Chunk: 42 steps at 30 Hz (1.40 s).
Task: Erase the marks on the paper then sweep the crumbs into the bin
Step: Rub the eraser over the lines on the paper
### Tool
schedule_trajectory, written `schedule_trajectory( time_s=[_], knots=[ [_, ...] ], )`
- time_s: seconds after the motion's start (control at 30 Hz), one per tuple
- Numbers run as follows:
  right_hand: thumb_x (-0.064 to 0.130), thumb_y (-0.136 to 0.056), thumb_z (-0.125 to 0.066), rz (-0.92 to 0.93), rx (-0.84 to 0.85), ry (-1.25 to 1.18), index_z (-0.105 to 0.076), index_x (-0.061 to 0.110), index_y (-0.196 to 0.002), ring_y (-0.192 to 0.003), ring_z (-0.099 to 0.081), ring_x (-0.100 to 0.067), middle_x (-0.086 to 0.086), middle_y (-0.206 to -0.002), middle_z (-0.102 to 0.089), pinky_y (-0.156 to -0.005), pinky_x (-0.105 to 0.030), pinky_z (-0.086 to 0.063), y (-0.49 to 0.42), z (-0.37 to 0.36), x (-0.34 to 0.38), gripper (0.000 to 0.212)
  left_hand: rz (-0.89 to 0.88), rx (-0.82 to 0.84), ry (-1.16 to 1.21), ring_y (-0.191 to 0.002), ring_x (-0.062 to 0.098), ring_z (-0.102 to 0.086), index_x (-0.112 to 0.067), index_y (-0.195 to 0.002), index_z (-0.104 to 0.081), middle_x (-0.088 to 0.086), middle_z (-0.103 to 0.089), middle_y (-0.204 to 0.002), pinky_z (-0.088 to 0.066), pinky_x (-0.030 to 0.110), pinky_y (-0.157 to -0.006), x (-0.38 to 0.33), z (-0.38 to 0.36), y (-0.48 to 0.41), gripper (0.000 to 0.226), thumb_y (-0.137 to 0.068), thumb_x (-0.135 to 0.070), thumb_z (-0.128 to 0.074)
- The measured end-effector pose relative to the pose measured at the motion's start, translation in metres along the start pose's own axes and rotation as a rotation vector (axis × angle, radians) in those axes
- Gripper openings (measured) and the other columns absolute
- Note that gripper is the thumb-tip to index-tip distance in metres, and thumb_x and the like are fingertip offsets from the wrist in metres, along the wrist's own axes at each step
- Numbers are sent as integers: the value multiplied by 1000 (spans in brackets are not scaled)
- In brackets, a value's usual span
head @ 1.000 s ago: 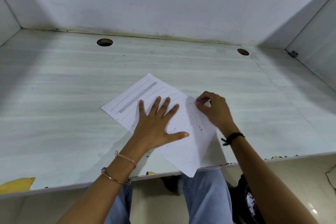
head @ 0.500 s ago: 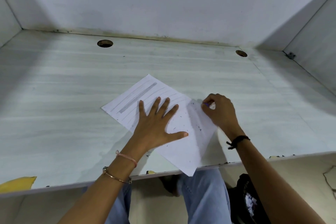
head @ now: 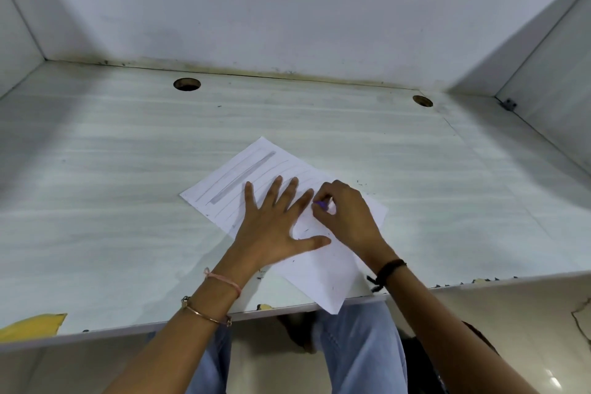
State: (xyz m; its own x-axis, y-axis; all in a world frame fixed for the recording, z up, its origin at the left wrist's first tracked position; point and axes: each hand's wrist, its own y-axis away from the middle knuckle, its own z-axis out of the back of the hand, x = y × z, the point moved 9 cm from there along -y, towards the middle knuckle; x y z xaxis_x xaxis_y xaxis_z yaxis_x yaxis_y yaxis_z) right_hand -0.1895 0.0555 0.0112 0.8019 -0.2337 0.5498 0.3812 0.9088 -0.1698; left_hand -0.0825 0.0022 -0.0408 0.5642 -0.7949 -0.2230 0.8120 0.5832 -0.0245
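Desk surface (head: 128,201) carries the paper (head: 323,269), its near corner overhanging the edge. Left hand (head: 271,233) presses flat on it, fingers spread. Right hand (head: 348,221), fingers curled, pinches the purple eraser (head: 321,204) against the sheet, just beside the left index fingertip.

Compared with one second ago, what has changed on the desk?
The right hand, still pinching a small purple eraser, slid left across the paper, close to the left hand. The left hand stayed flat on the paper, which did not shift.
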Motion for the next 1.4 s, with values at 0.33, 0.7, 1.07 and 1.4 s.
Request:
schedule_trajectory(
  time_s=[0.33, 0.7, 1.07, 1.4],
  knots=[
    [16, -81, -65, -126, -185, -21, -64, 14, -80, -73, -57, -17, 0, -81, -65, -67, -26, -46, -10, 33, -17, 3, 4, 25, 56, -146, 14, 21, -38, -152, 4, -13, 18, -156, 20, 61, -109, 5, -6, -7, 68, -92, -67, -8],
    [1, -80, -64, -144, -11, -343, -68, 12, -87, -69, -58, 4, -1, -92, -65, -65, -4, -44, 18, -17, 13, 15, 77, -162, 582, -146, 13, -20, -23, -133, -52, -2, -42, -148, 5, 40, -117, 51, 37, 12, 42, -99, -4, -37],
    [12, -79, -71, 31, 146, -237, -70, 12, -87, -66, -57, -8, -1, -80, -68, -66, -15, -46, 27, -32, 61, 8, 107, -23, -3, -147, 11, 13, -46, -149, 7, -9, 12, -161, 9, 52, -117, 56, 14, 36, 71, -81, -60, 24],
    [9, -76, -71, 52, 121, -118, -72, 10, -82, -70, -61, -16, -5, -77, -69, -72, -33, -53, 16, -20, 64, 7, 93, -49, -22, -148, 15, 13, -44, -149, 9, -7, 11, -161, 8, 54, -116, 56, 12, 35, 70, -82, -55, 21]
  ],
)
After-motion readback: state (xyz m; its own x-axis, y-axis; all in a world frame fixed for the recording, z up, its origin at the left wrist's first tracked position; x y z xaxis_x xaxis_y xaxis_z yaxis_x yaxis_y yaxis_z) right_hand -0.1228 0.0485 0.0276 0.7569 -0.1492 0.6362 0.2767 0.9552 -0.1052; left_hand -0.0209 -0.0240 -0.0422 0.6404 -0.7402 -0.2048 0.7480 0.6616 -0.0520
